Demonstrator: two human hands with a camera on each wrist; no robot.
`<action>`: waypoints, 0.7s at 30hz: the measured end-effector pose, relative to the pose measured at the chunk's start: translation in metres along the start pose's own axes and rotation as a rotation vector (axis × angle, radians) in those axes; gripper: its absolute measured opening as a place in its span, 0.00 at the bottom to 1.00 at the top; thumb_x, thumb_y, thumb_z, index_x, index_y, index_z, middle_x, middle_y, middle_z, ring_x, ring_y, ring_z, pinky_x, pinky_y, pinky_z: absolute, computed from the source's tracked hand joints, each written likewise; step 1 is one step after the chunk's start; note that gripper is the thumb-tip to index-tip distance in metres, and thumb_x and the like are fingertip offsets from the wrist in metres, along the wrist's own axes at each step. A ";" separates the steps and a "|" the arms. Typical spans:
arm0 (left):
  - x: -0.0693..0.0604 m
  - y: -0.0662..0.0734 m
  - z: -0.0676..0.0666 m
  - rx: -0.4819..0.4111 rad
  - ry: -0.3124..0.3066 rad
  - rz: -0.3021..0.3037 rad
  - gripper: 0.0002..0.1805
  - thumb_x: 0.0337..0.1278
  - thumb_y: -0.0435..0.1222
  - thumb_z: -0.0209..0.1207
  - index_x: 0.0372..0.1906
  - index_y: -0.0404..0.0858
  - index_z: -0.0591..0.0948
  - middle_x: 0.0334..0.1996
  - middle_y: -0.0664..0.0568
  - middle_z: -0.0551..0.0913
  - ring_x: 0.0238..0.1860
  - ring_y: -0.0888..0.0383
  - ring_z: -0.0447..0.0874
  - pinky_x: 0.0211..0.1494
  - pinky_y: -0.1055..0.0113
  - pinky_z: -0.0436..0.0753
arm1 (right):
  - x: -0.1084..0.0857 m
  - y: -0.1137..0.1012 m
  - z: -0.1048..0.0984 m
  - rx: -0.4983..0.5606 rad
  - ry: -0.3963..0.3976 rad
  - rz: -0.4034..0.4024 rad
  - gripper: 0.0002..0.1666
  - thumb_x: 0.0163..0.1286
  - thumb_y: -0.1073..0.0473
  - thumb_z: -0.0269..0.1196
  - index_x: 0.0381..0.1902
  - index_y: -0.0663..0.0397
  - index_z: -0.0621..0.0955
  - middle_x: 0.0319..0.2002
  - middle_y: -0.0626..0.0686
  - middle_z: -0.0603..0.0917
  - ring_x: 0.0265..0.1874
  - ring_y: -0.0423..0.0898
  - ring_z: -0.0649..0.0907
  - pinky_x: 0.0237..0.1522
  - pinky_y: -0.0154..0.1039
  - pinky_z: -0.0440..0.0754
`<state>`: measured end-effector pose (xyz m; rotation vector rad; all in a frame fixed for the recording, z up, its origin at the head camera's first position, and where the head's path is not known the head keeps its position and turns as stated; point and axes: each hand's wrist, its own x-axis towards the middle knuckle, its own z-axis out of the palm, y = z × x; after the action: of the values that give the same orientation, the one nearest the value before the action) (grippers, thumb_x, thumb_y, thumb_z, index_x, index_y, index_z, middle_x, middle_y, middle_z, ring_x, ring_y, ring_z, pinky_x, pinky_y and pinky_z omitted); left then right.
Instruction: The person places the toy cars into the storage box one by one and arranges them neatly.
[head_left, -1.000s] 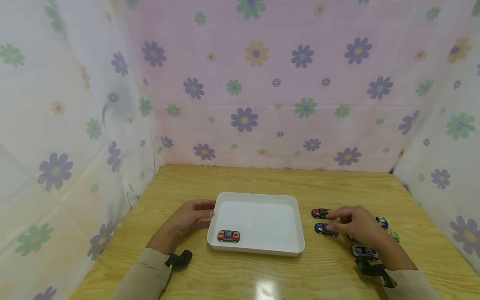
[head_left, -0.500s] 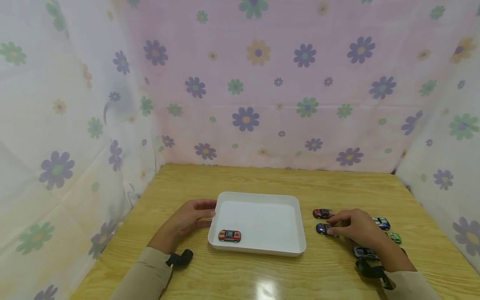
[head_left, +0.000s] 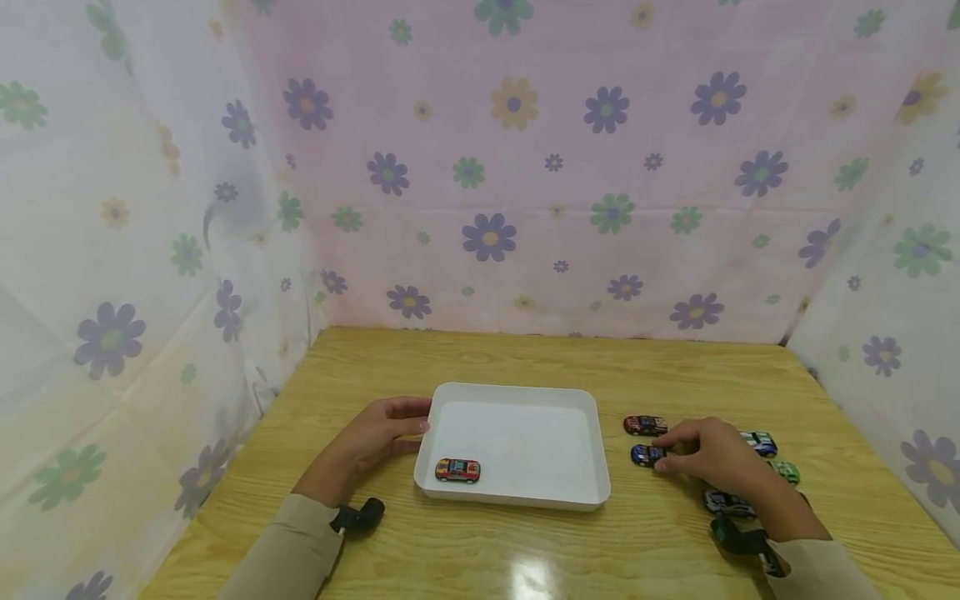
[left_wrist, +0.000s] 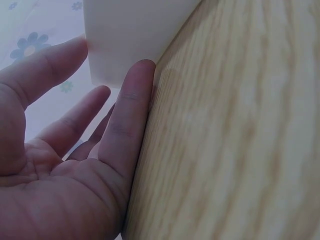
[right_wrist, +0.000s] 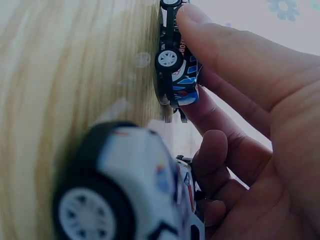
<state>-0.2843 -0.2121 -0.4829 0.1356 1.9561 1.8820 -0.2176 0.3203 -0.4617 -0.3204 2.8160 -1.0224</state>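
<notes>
My right hand (head_left: 716,454) pinches a blue toy car (head_left: 645,455) between thumb and fingers, low over the wooden table; whether its wheels touch the wood I cannot tell. In the right wrist view, the thumb lies along the side of this blue car (right_wrist: 187,82). My left hand (head_left: 378,435) touches the left wall of a white tray (head_left: 532,450) with loosely extended fingers. The left wrist view shows fingertips against the tray's wall (left_wrist: 120,40). A red and yellow toy car (head_left: 457,470) sits in the tray's front left corner.
A dark red toy car (head_left: 645,425) lies just behind the blue one. Around the right hand are a white and blue car (head_left: 761,443), a green car (head_left: 785,472) and a black and silver car (head_left: 726,503), partly hidden. Floral cloth (head_left: 487,275) walls the table's back and sides.
The right hand's thumb and fingers have come together on the blue car, and the hand uncovers more of the dark red car. The left hand and tray stay put.
</notes>
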 end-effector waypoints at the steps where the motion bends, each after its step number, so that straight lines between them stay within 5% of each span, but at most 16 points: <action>1: 0.000 0.000 0.000 0.000 0.000 0.001 0.29 0.69 0.32 0.64 0.72 0.32 0.73 0.70 0.38 0.75 0.59 0.52 0.84 0.58 0.54 0.87 | 0.000 0.000 0.000 0.002 0.002 -0.002 0.23 0.58 0.43 0.78 0.49 0.44 0.90 0.42 0.48 0.88 0.31 0.40 0.82 0.29 0.36 0.79; 14: 0.000 -0.001 0.000 0.010 -0.019 0.006 0.30 0.69 0.33 0.64 0.72 0.31 0.71 0.70 0.37 0.75 0.59 0.52 0.84 0.59 0.54 0.87 | -0.001 0.000 -0.002 0.008 -0.005 -0.011 0.20 0.60 0.42 0.76 0.48 0.40 0.90 0.50 0.50 0.89 0.38 0.39 0.84 0.34 0.36 0.81; 21: -0.002 -0.001 -0.002 0.000 -0.024 0.015 0.29 0.69 0.33 0.64 0.72 0.31 0.72 0.68 0.37 0.76 0.59 0.52 0.84 0.59 0.54 0.87 | 0.000 -0.002 -0.002 0.016 0.012 -0.025 0.19 0.60 0.43 0.76 0.47 0.39 0.91 0.51 0.51 0.88 0.33 0.39 0.83 0.31 0.36 0.79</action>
<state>-0.2833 -0.2142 -0.4832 0.1730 1.9446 1.8806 -0.2180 0.3203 -0.4586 -0.3503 2.8198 -1.0546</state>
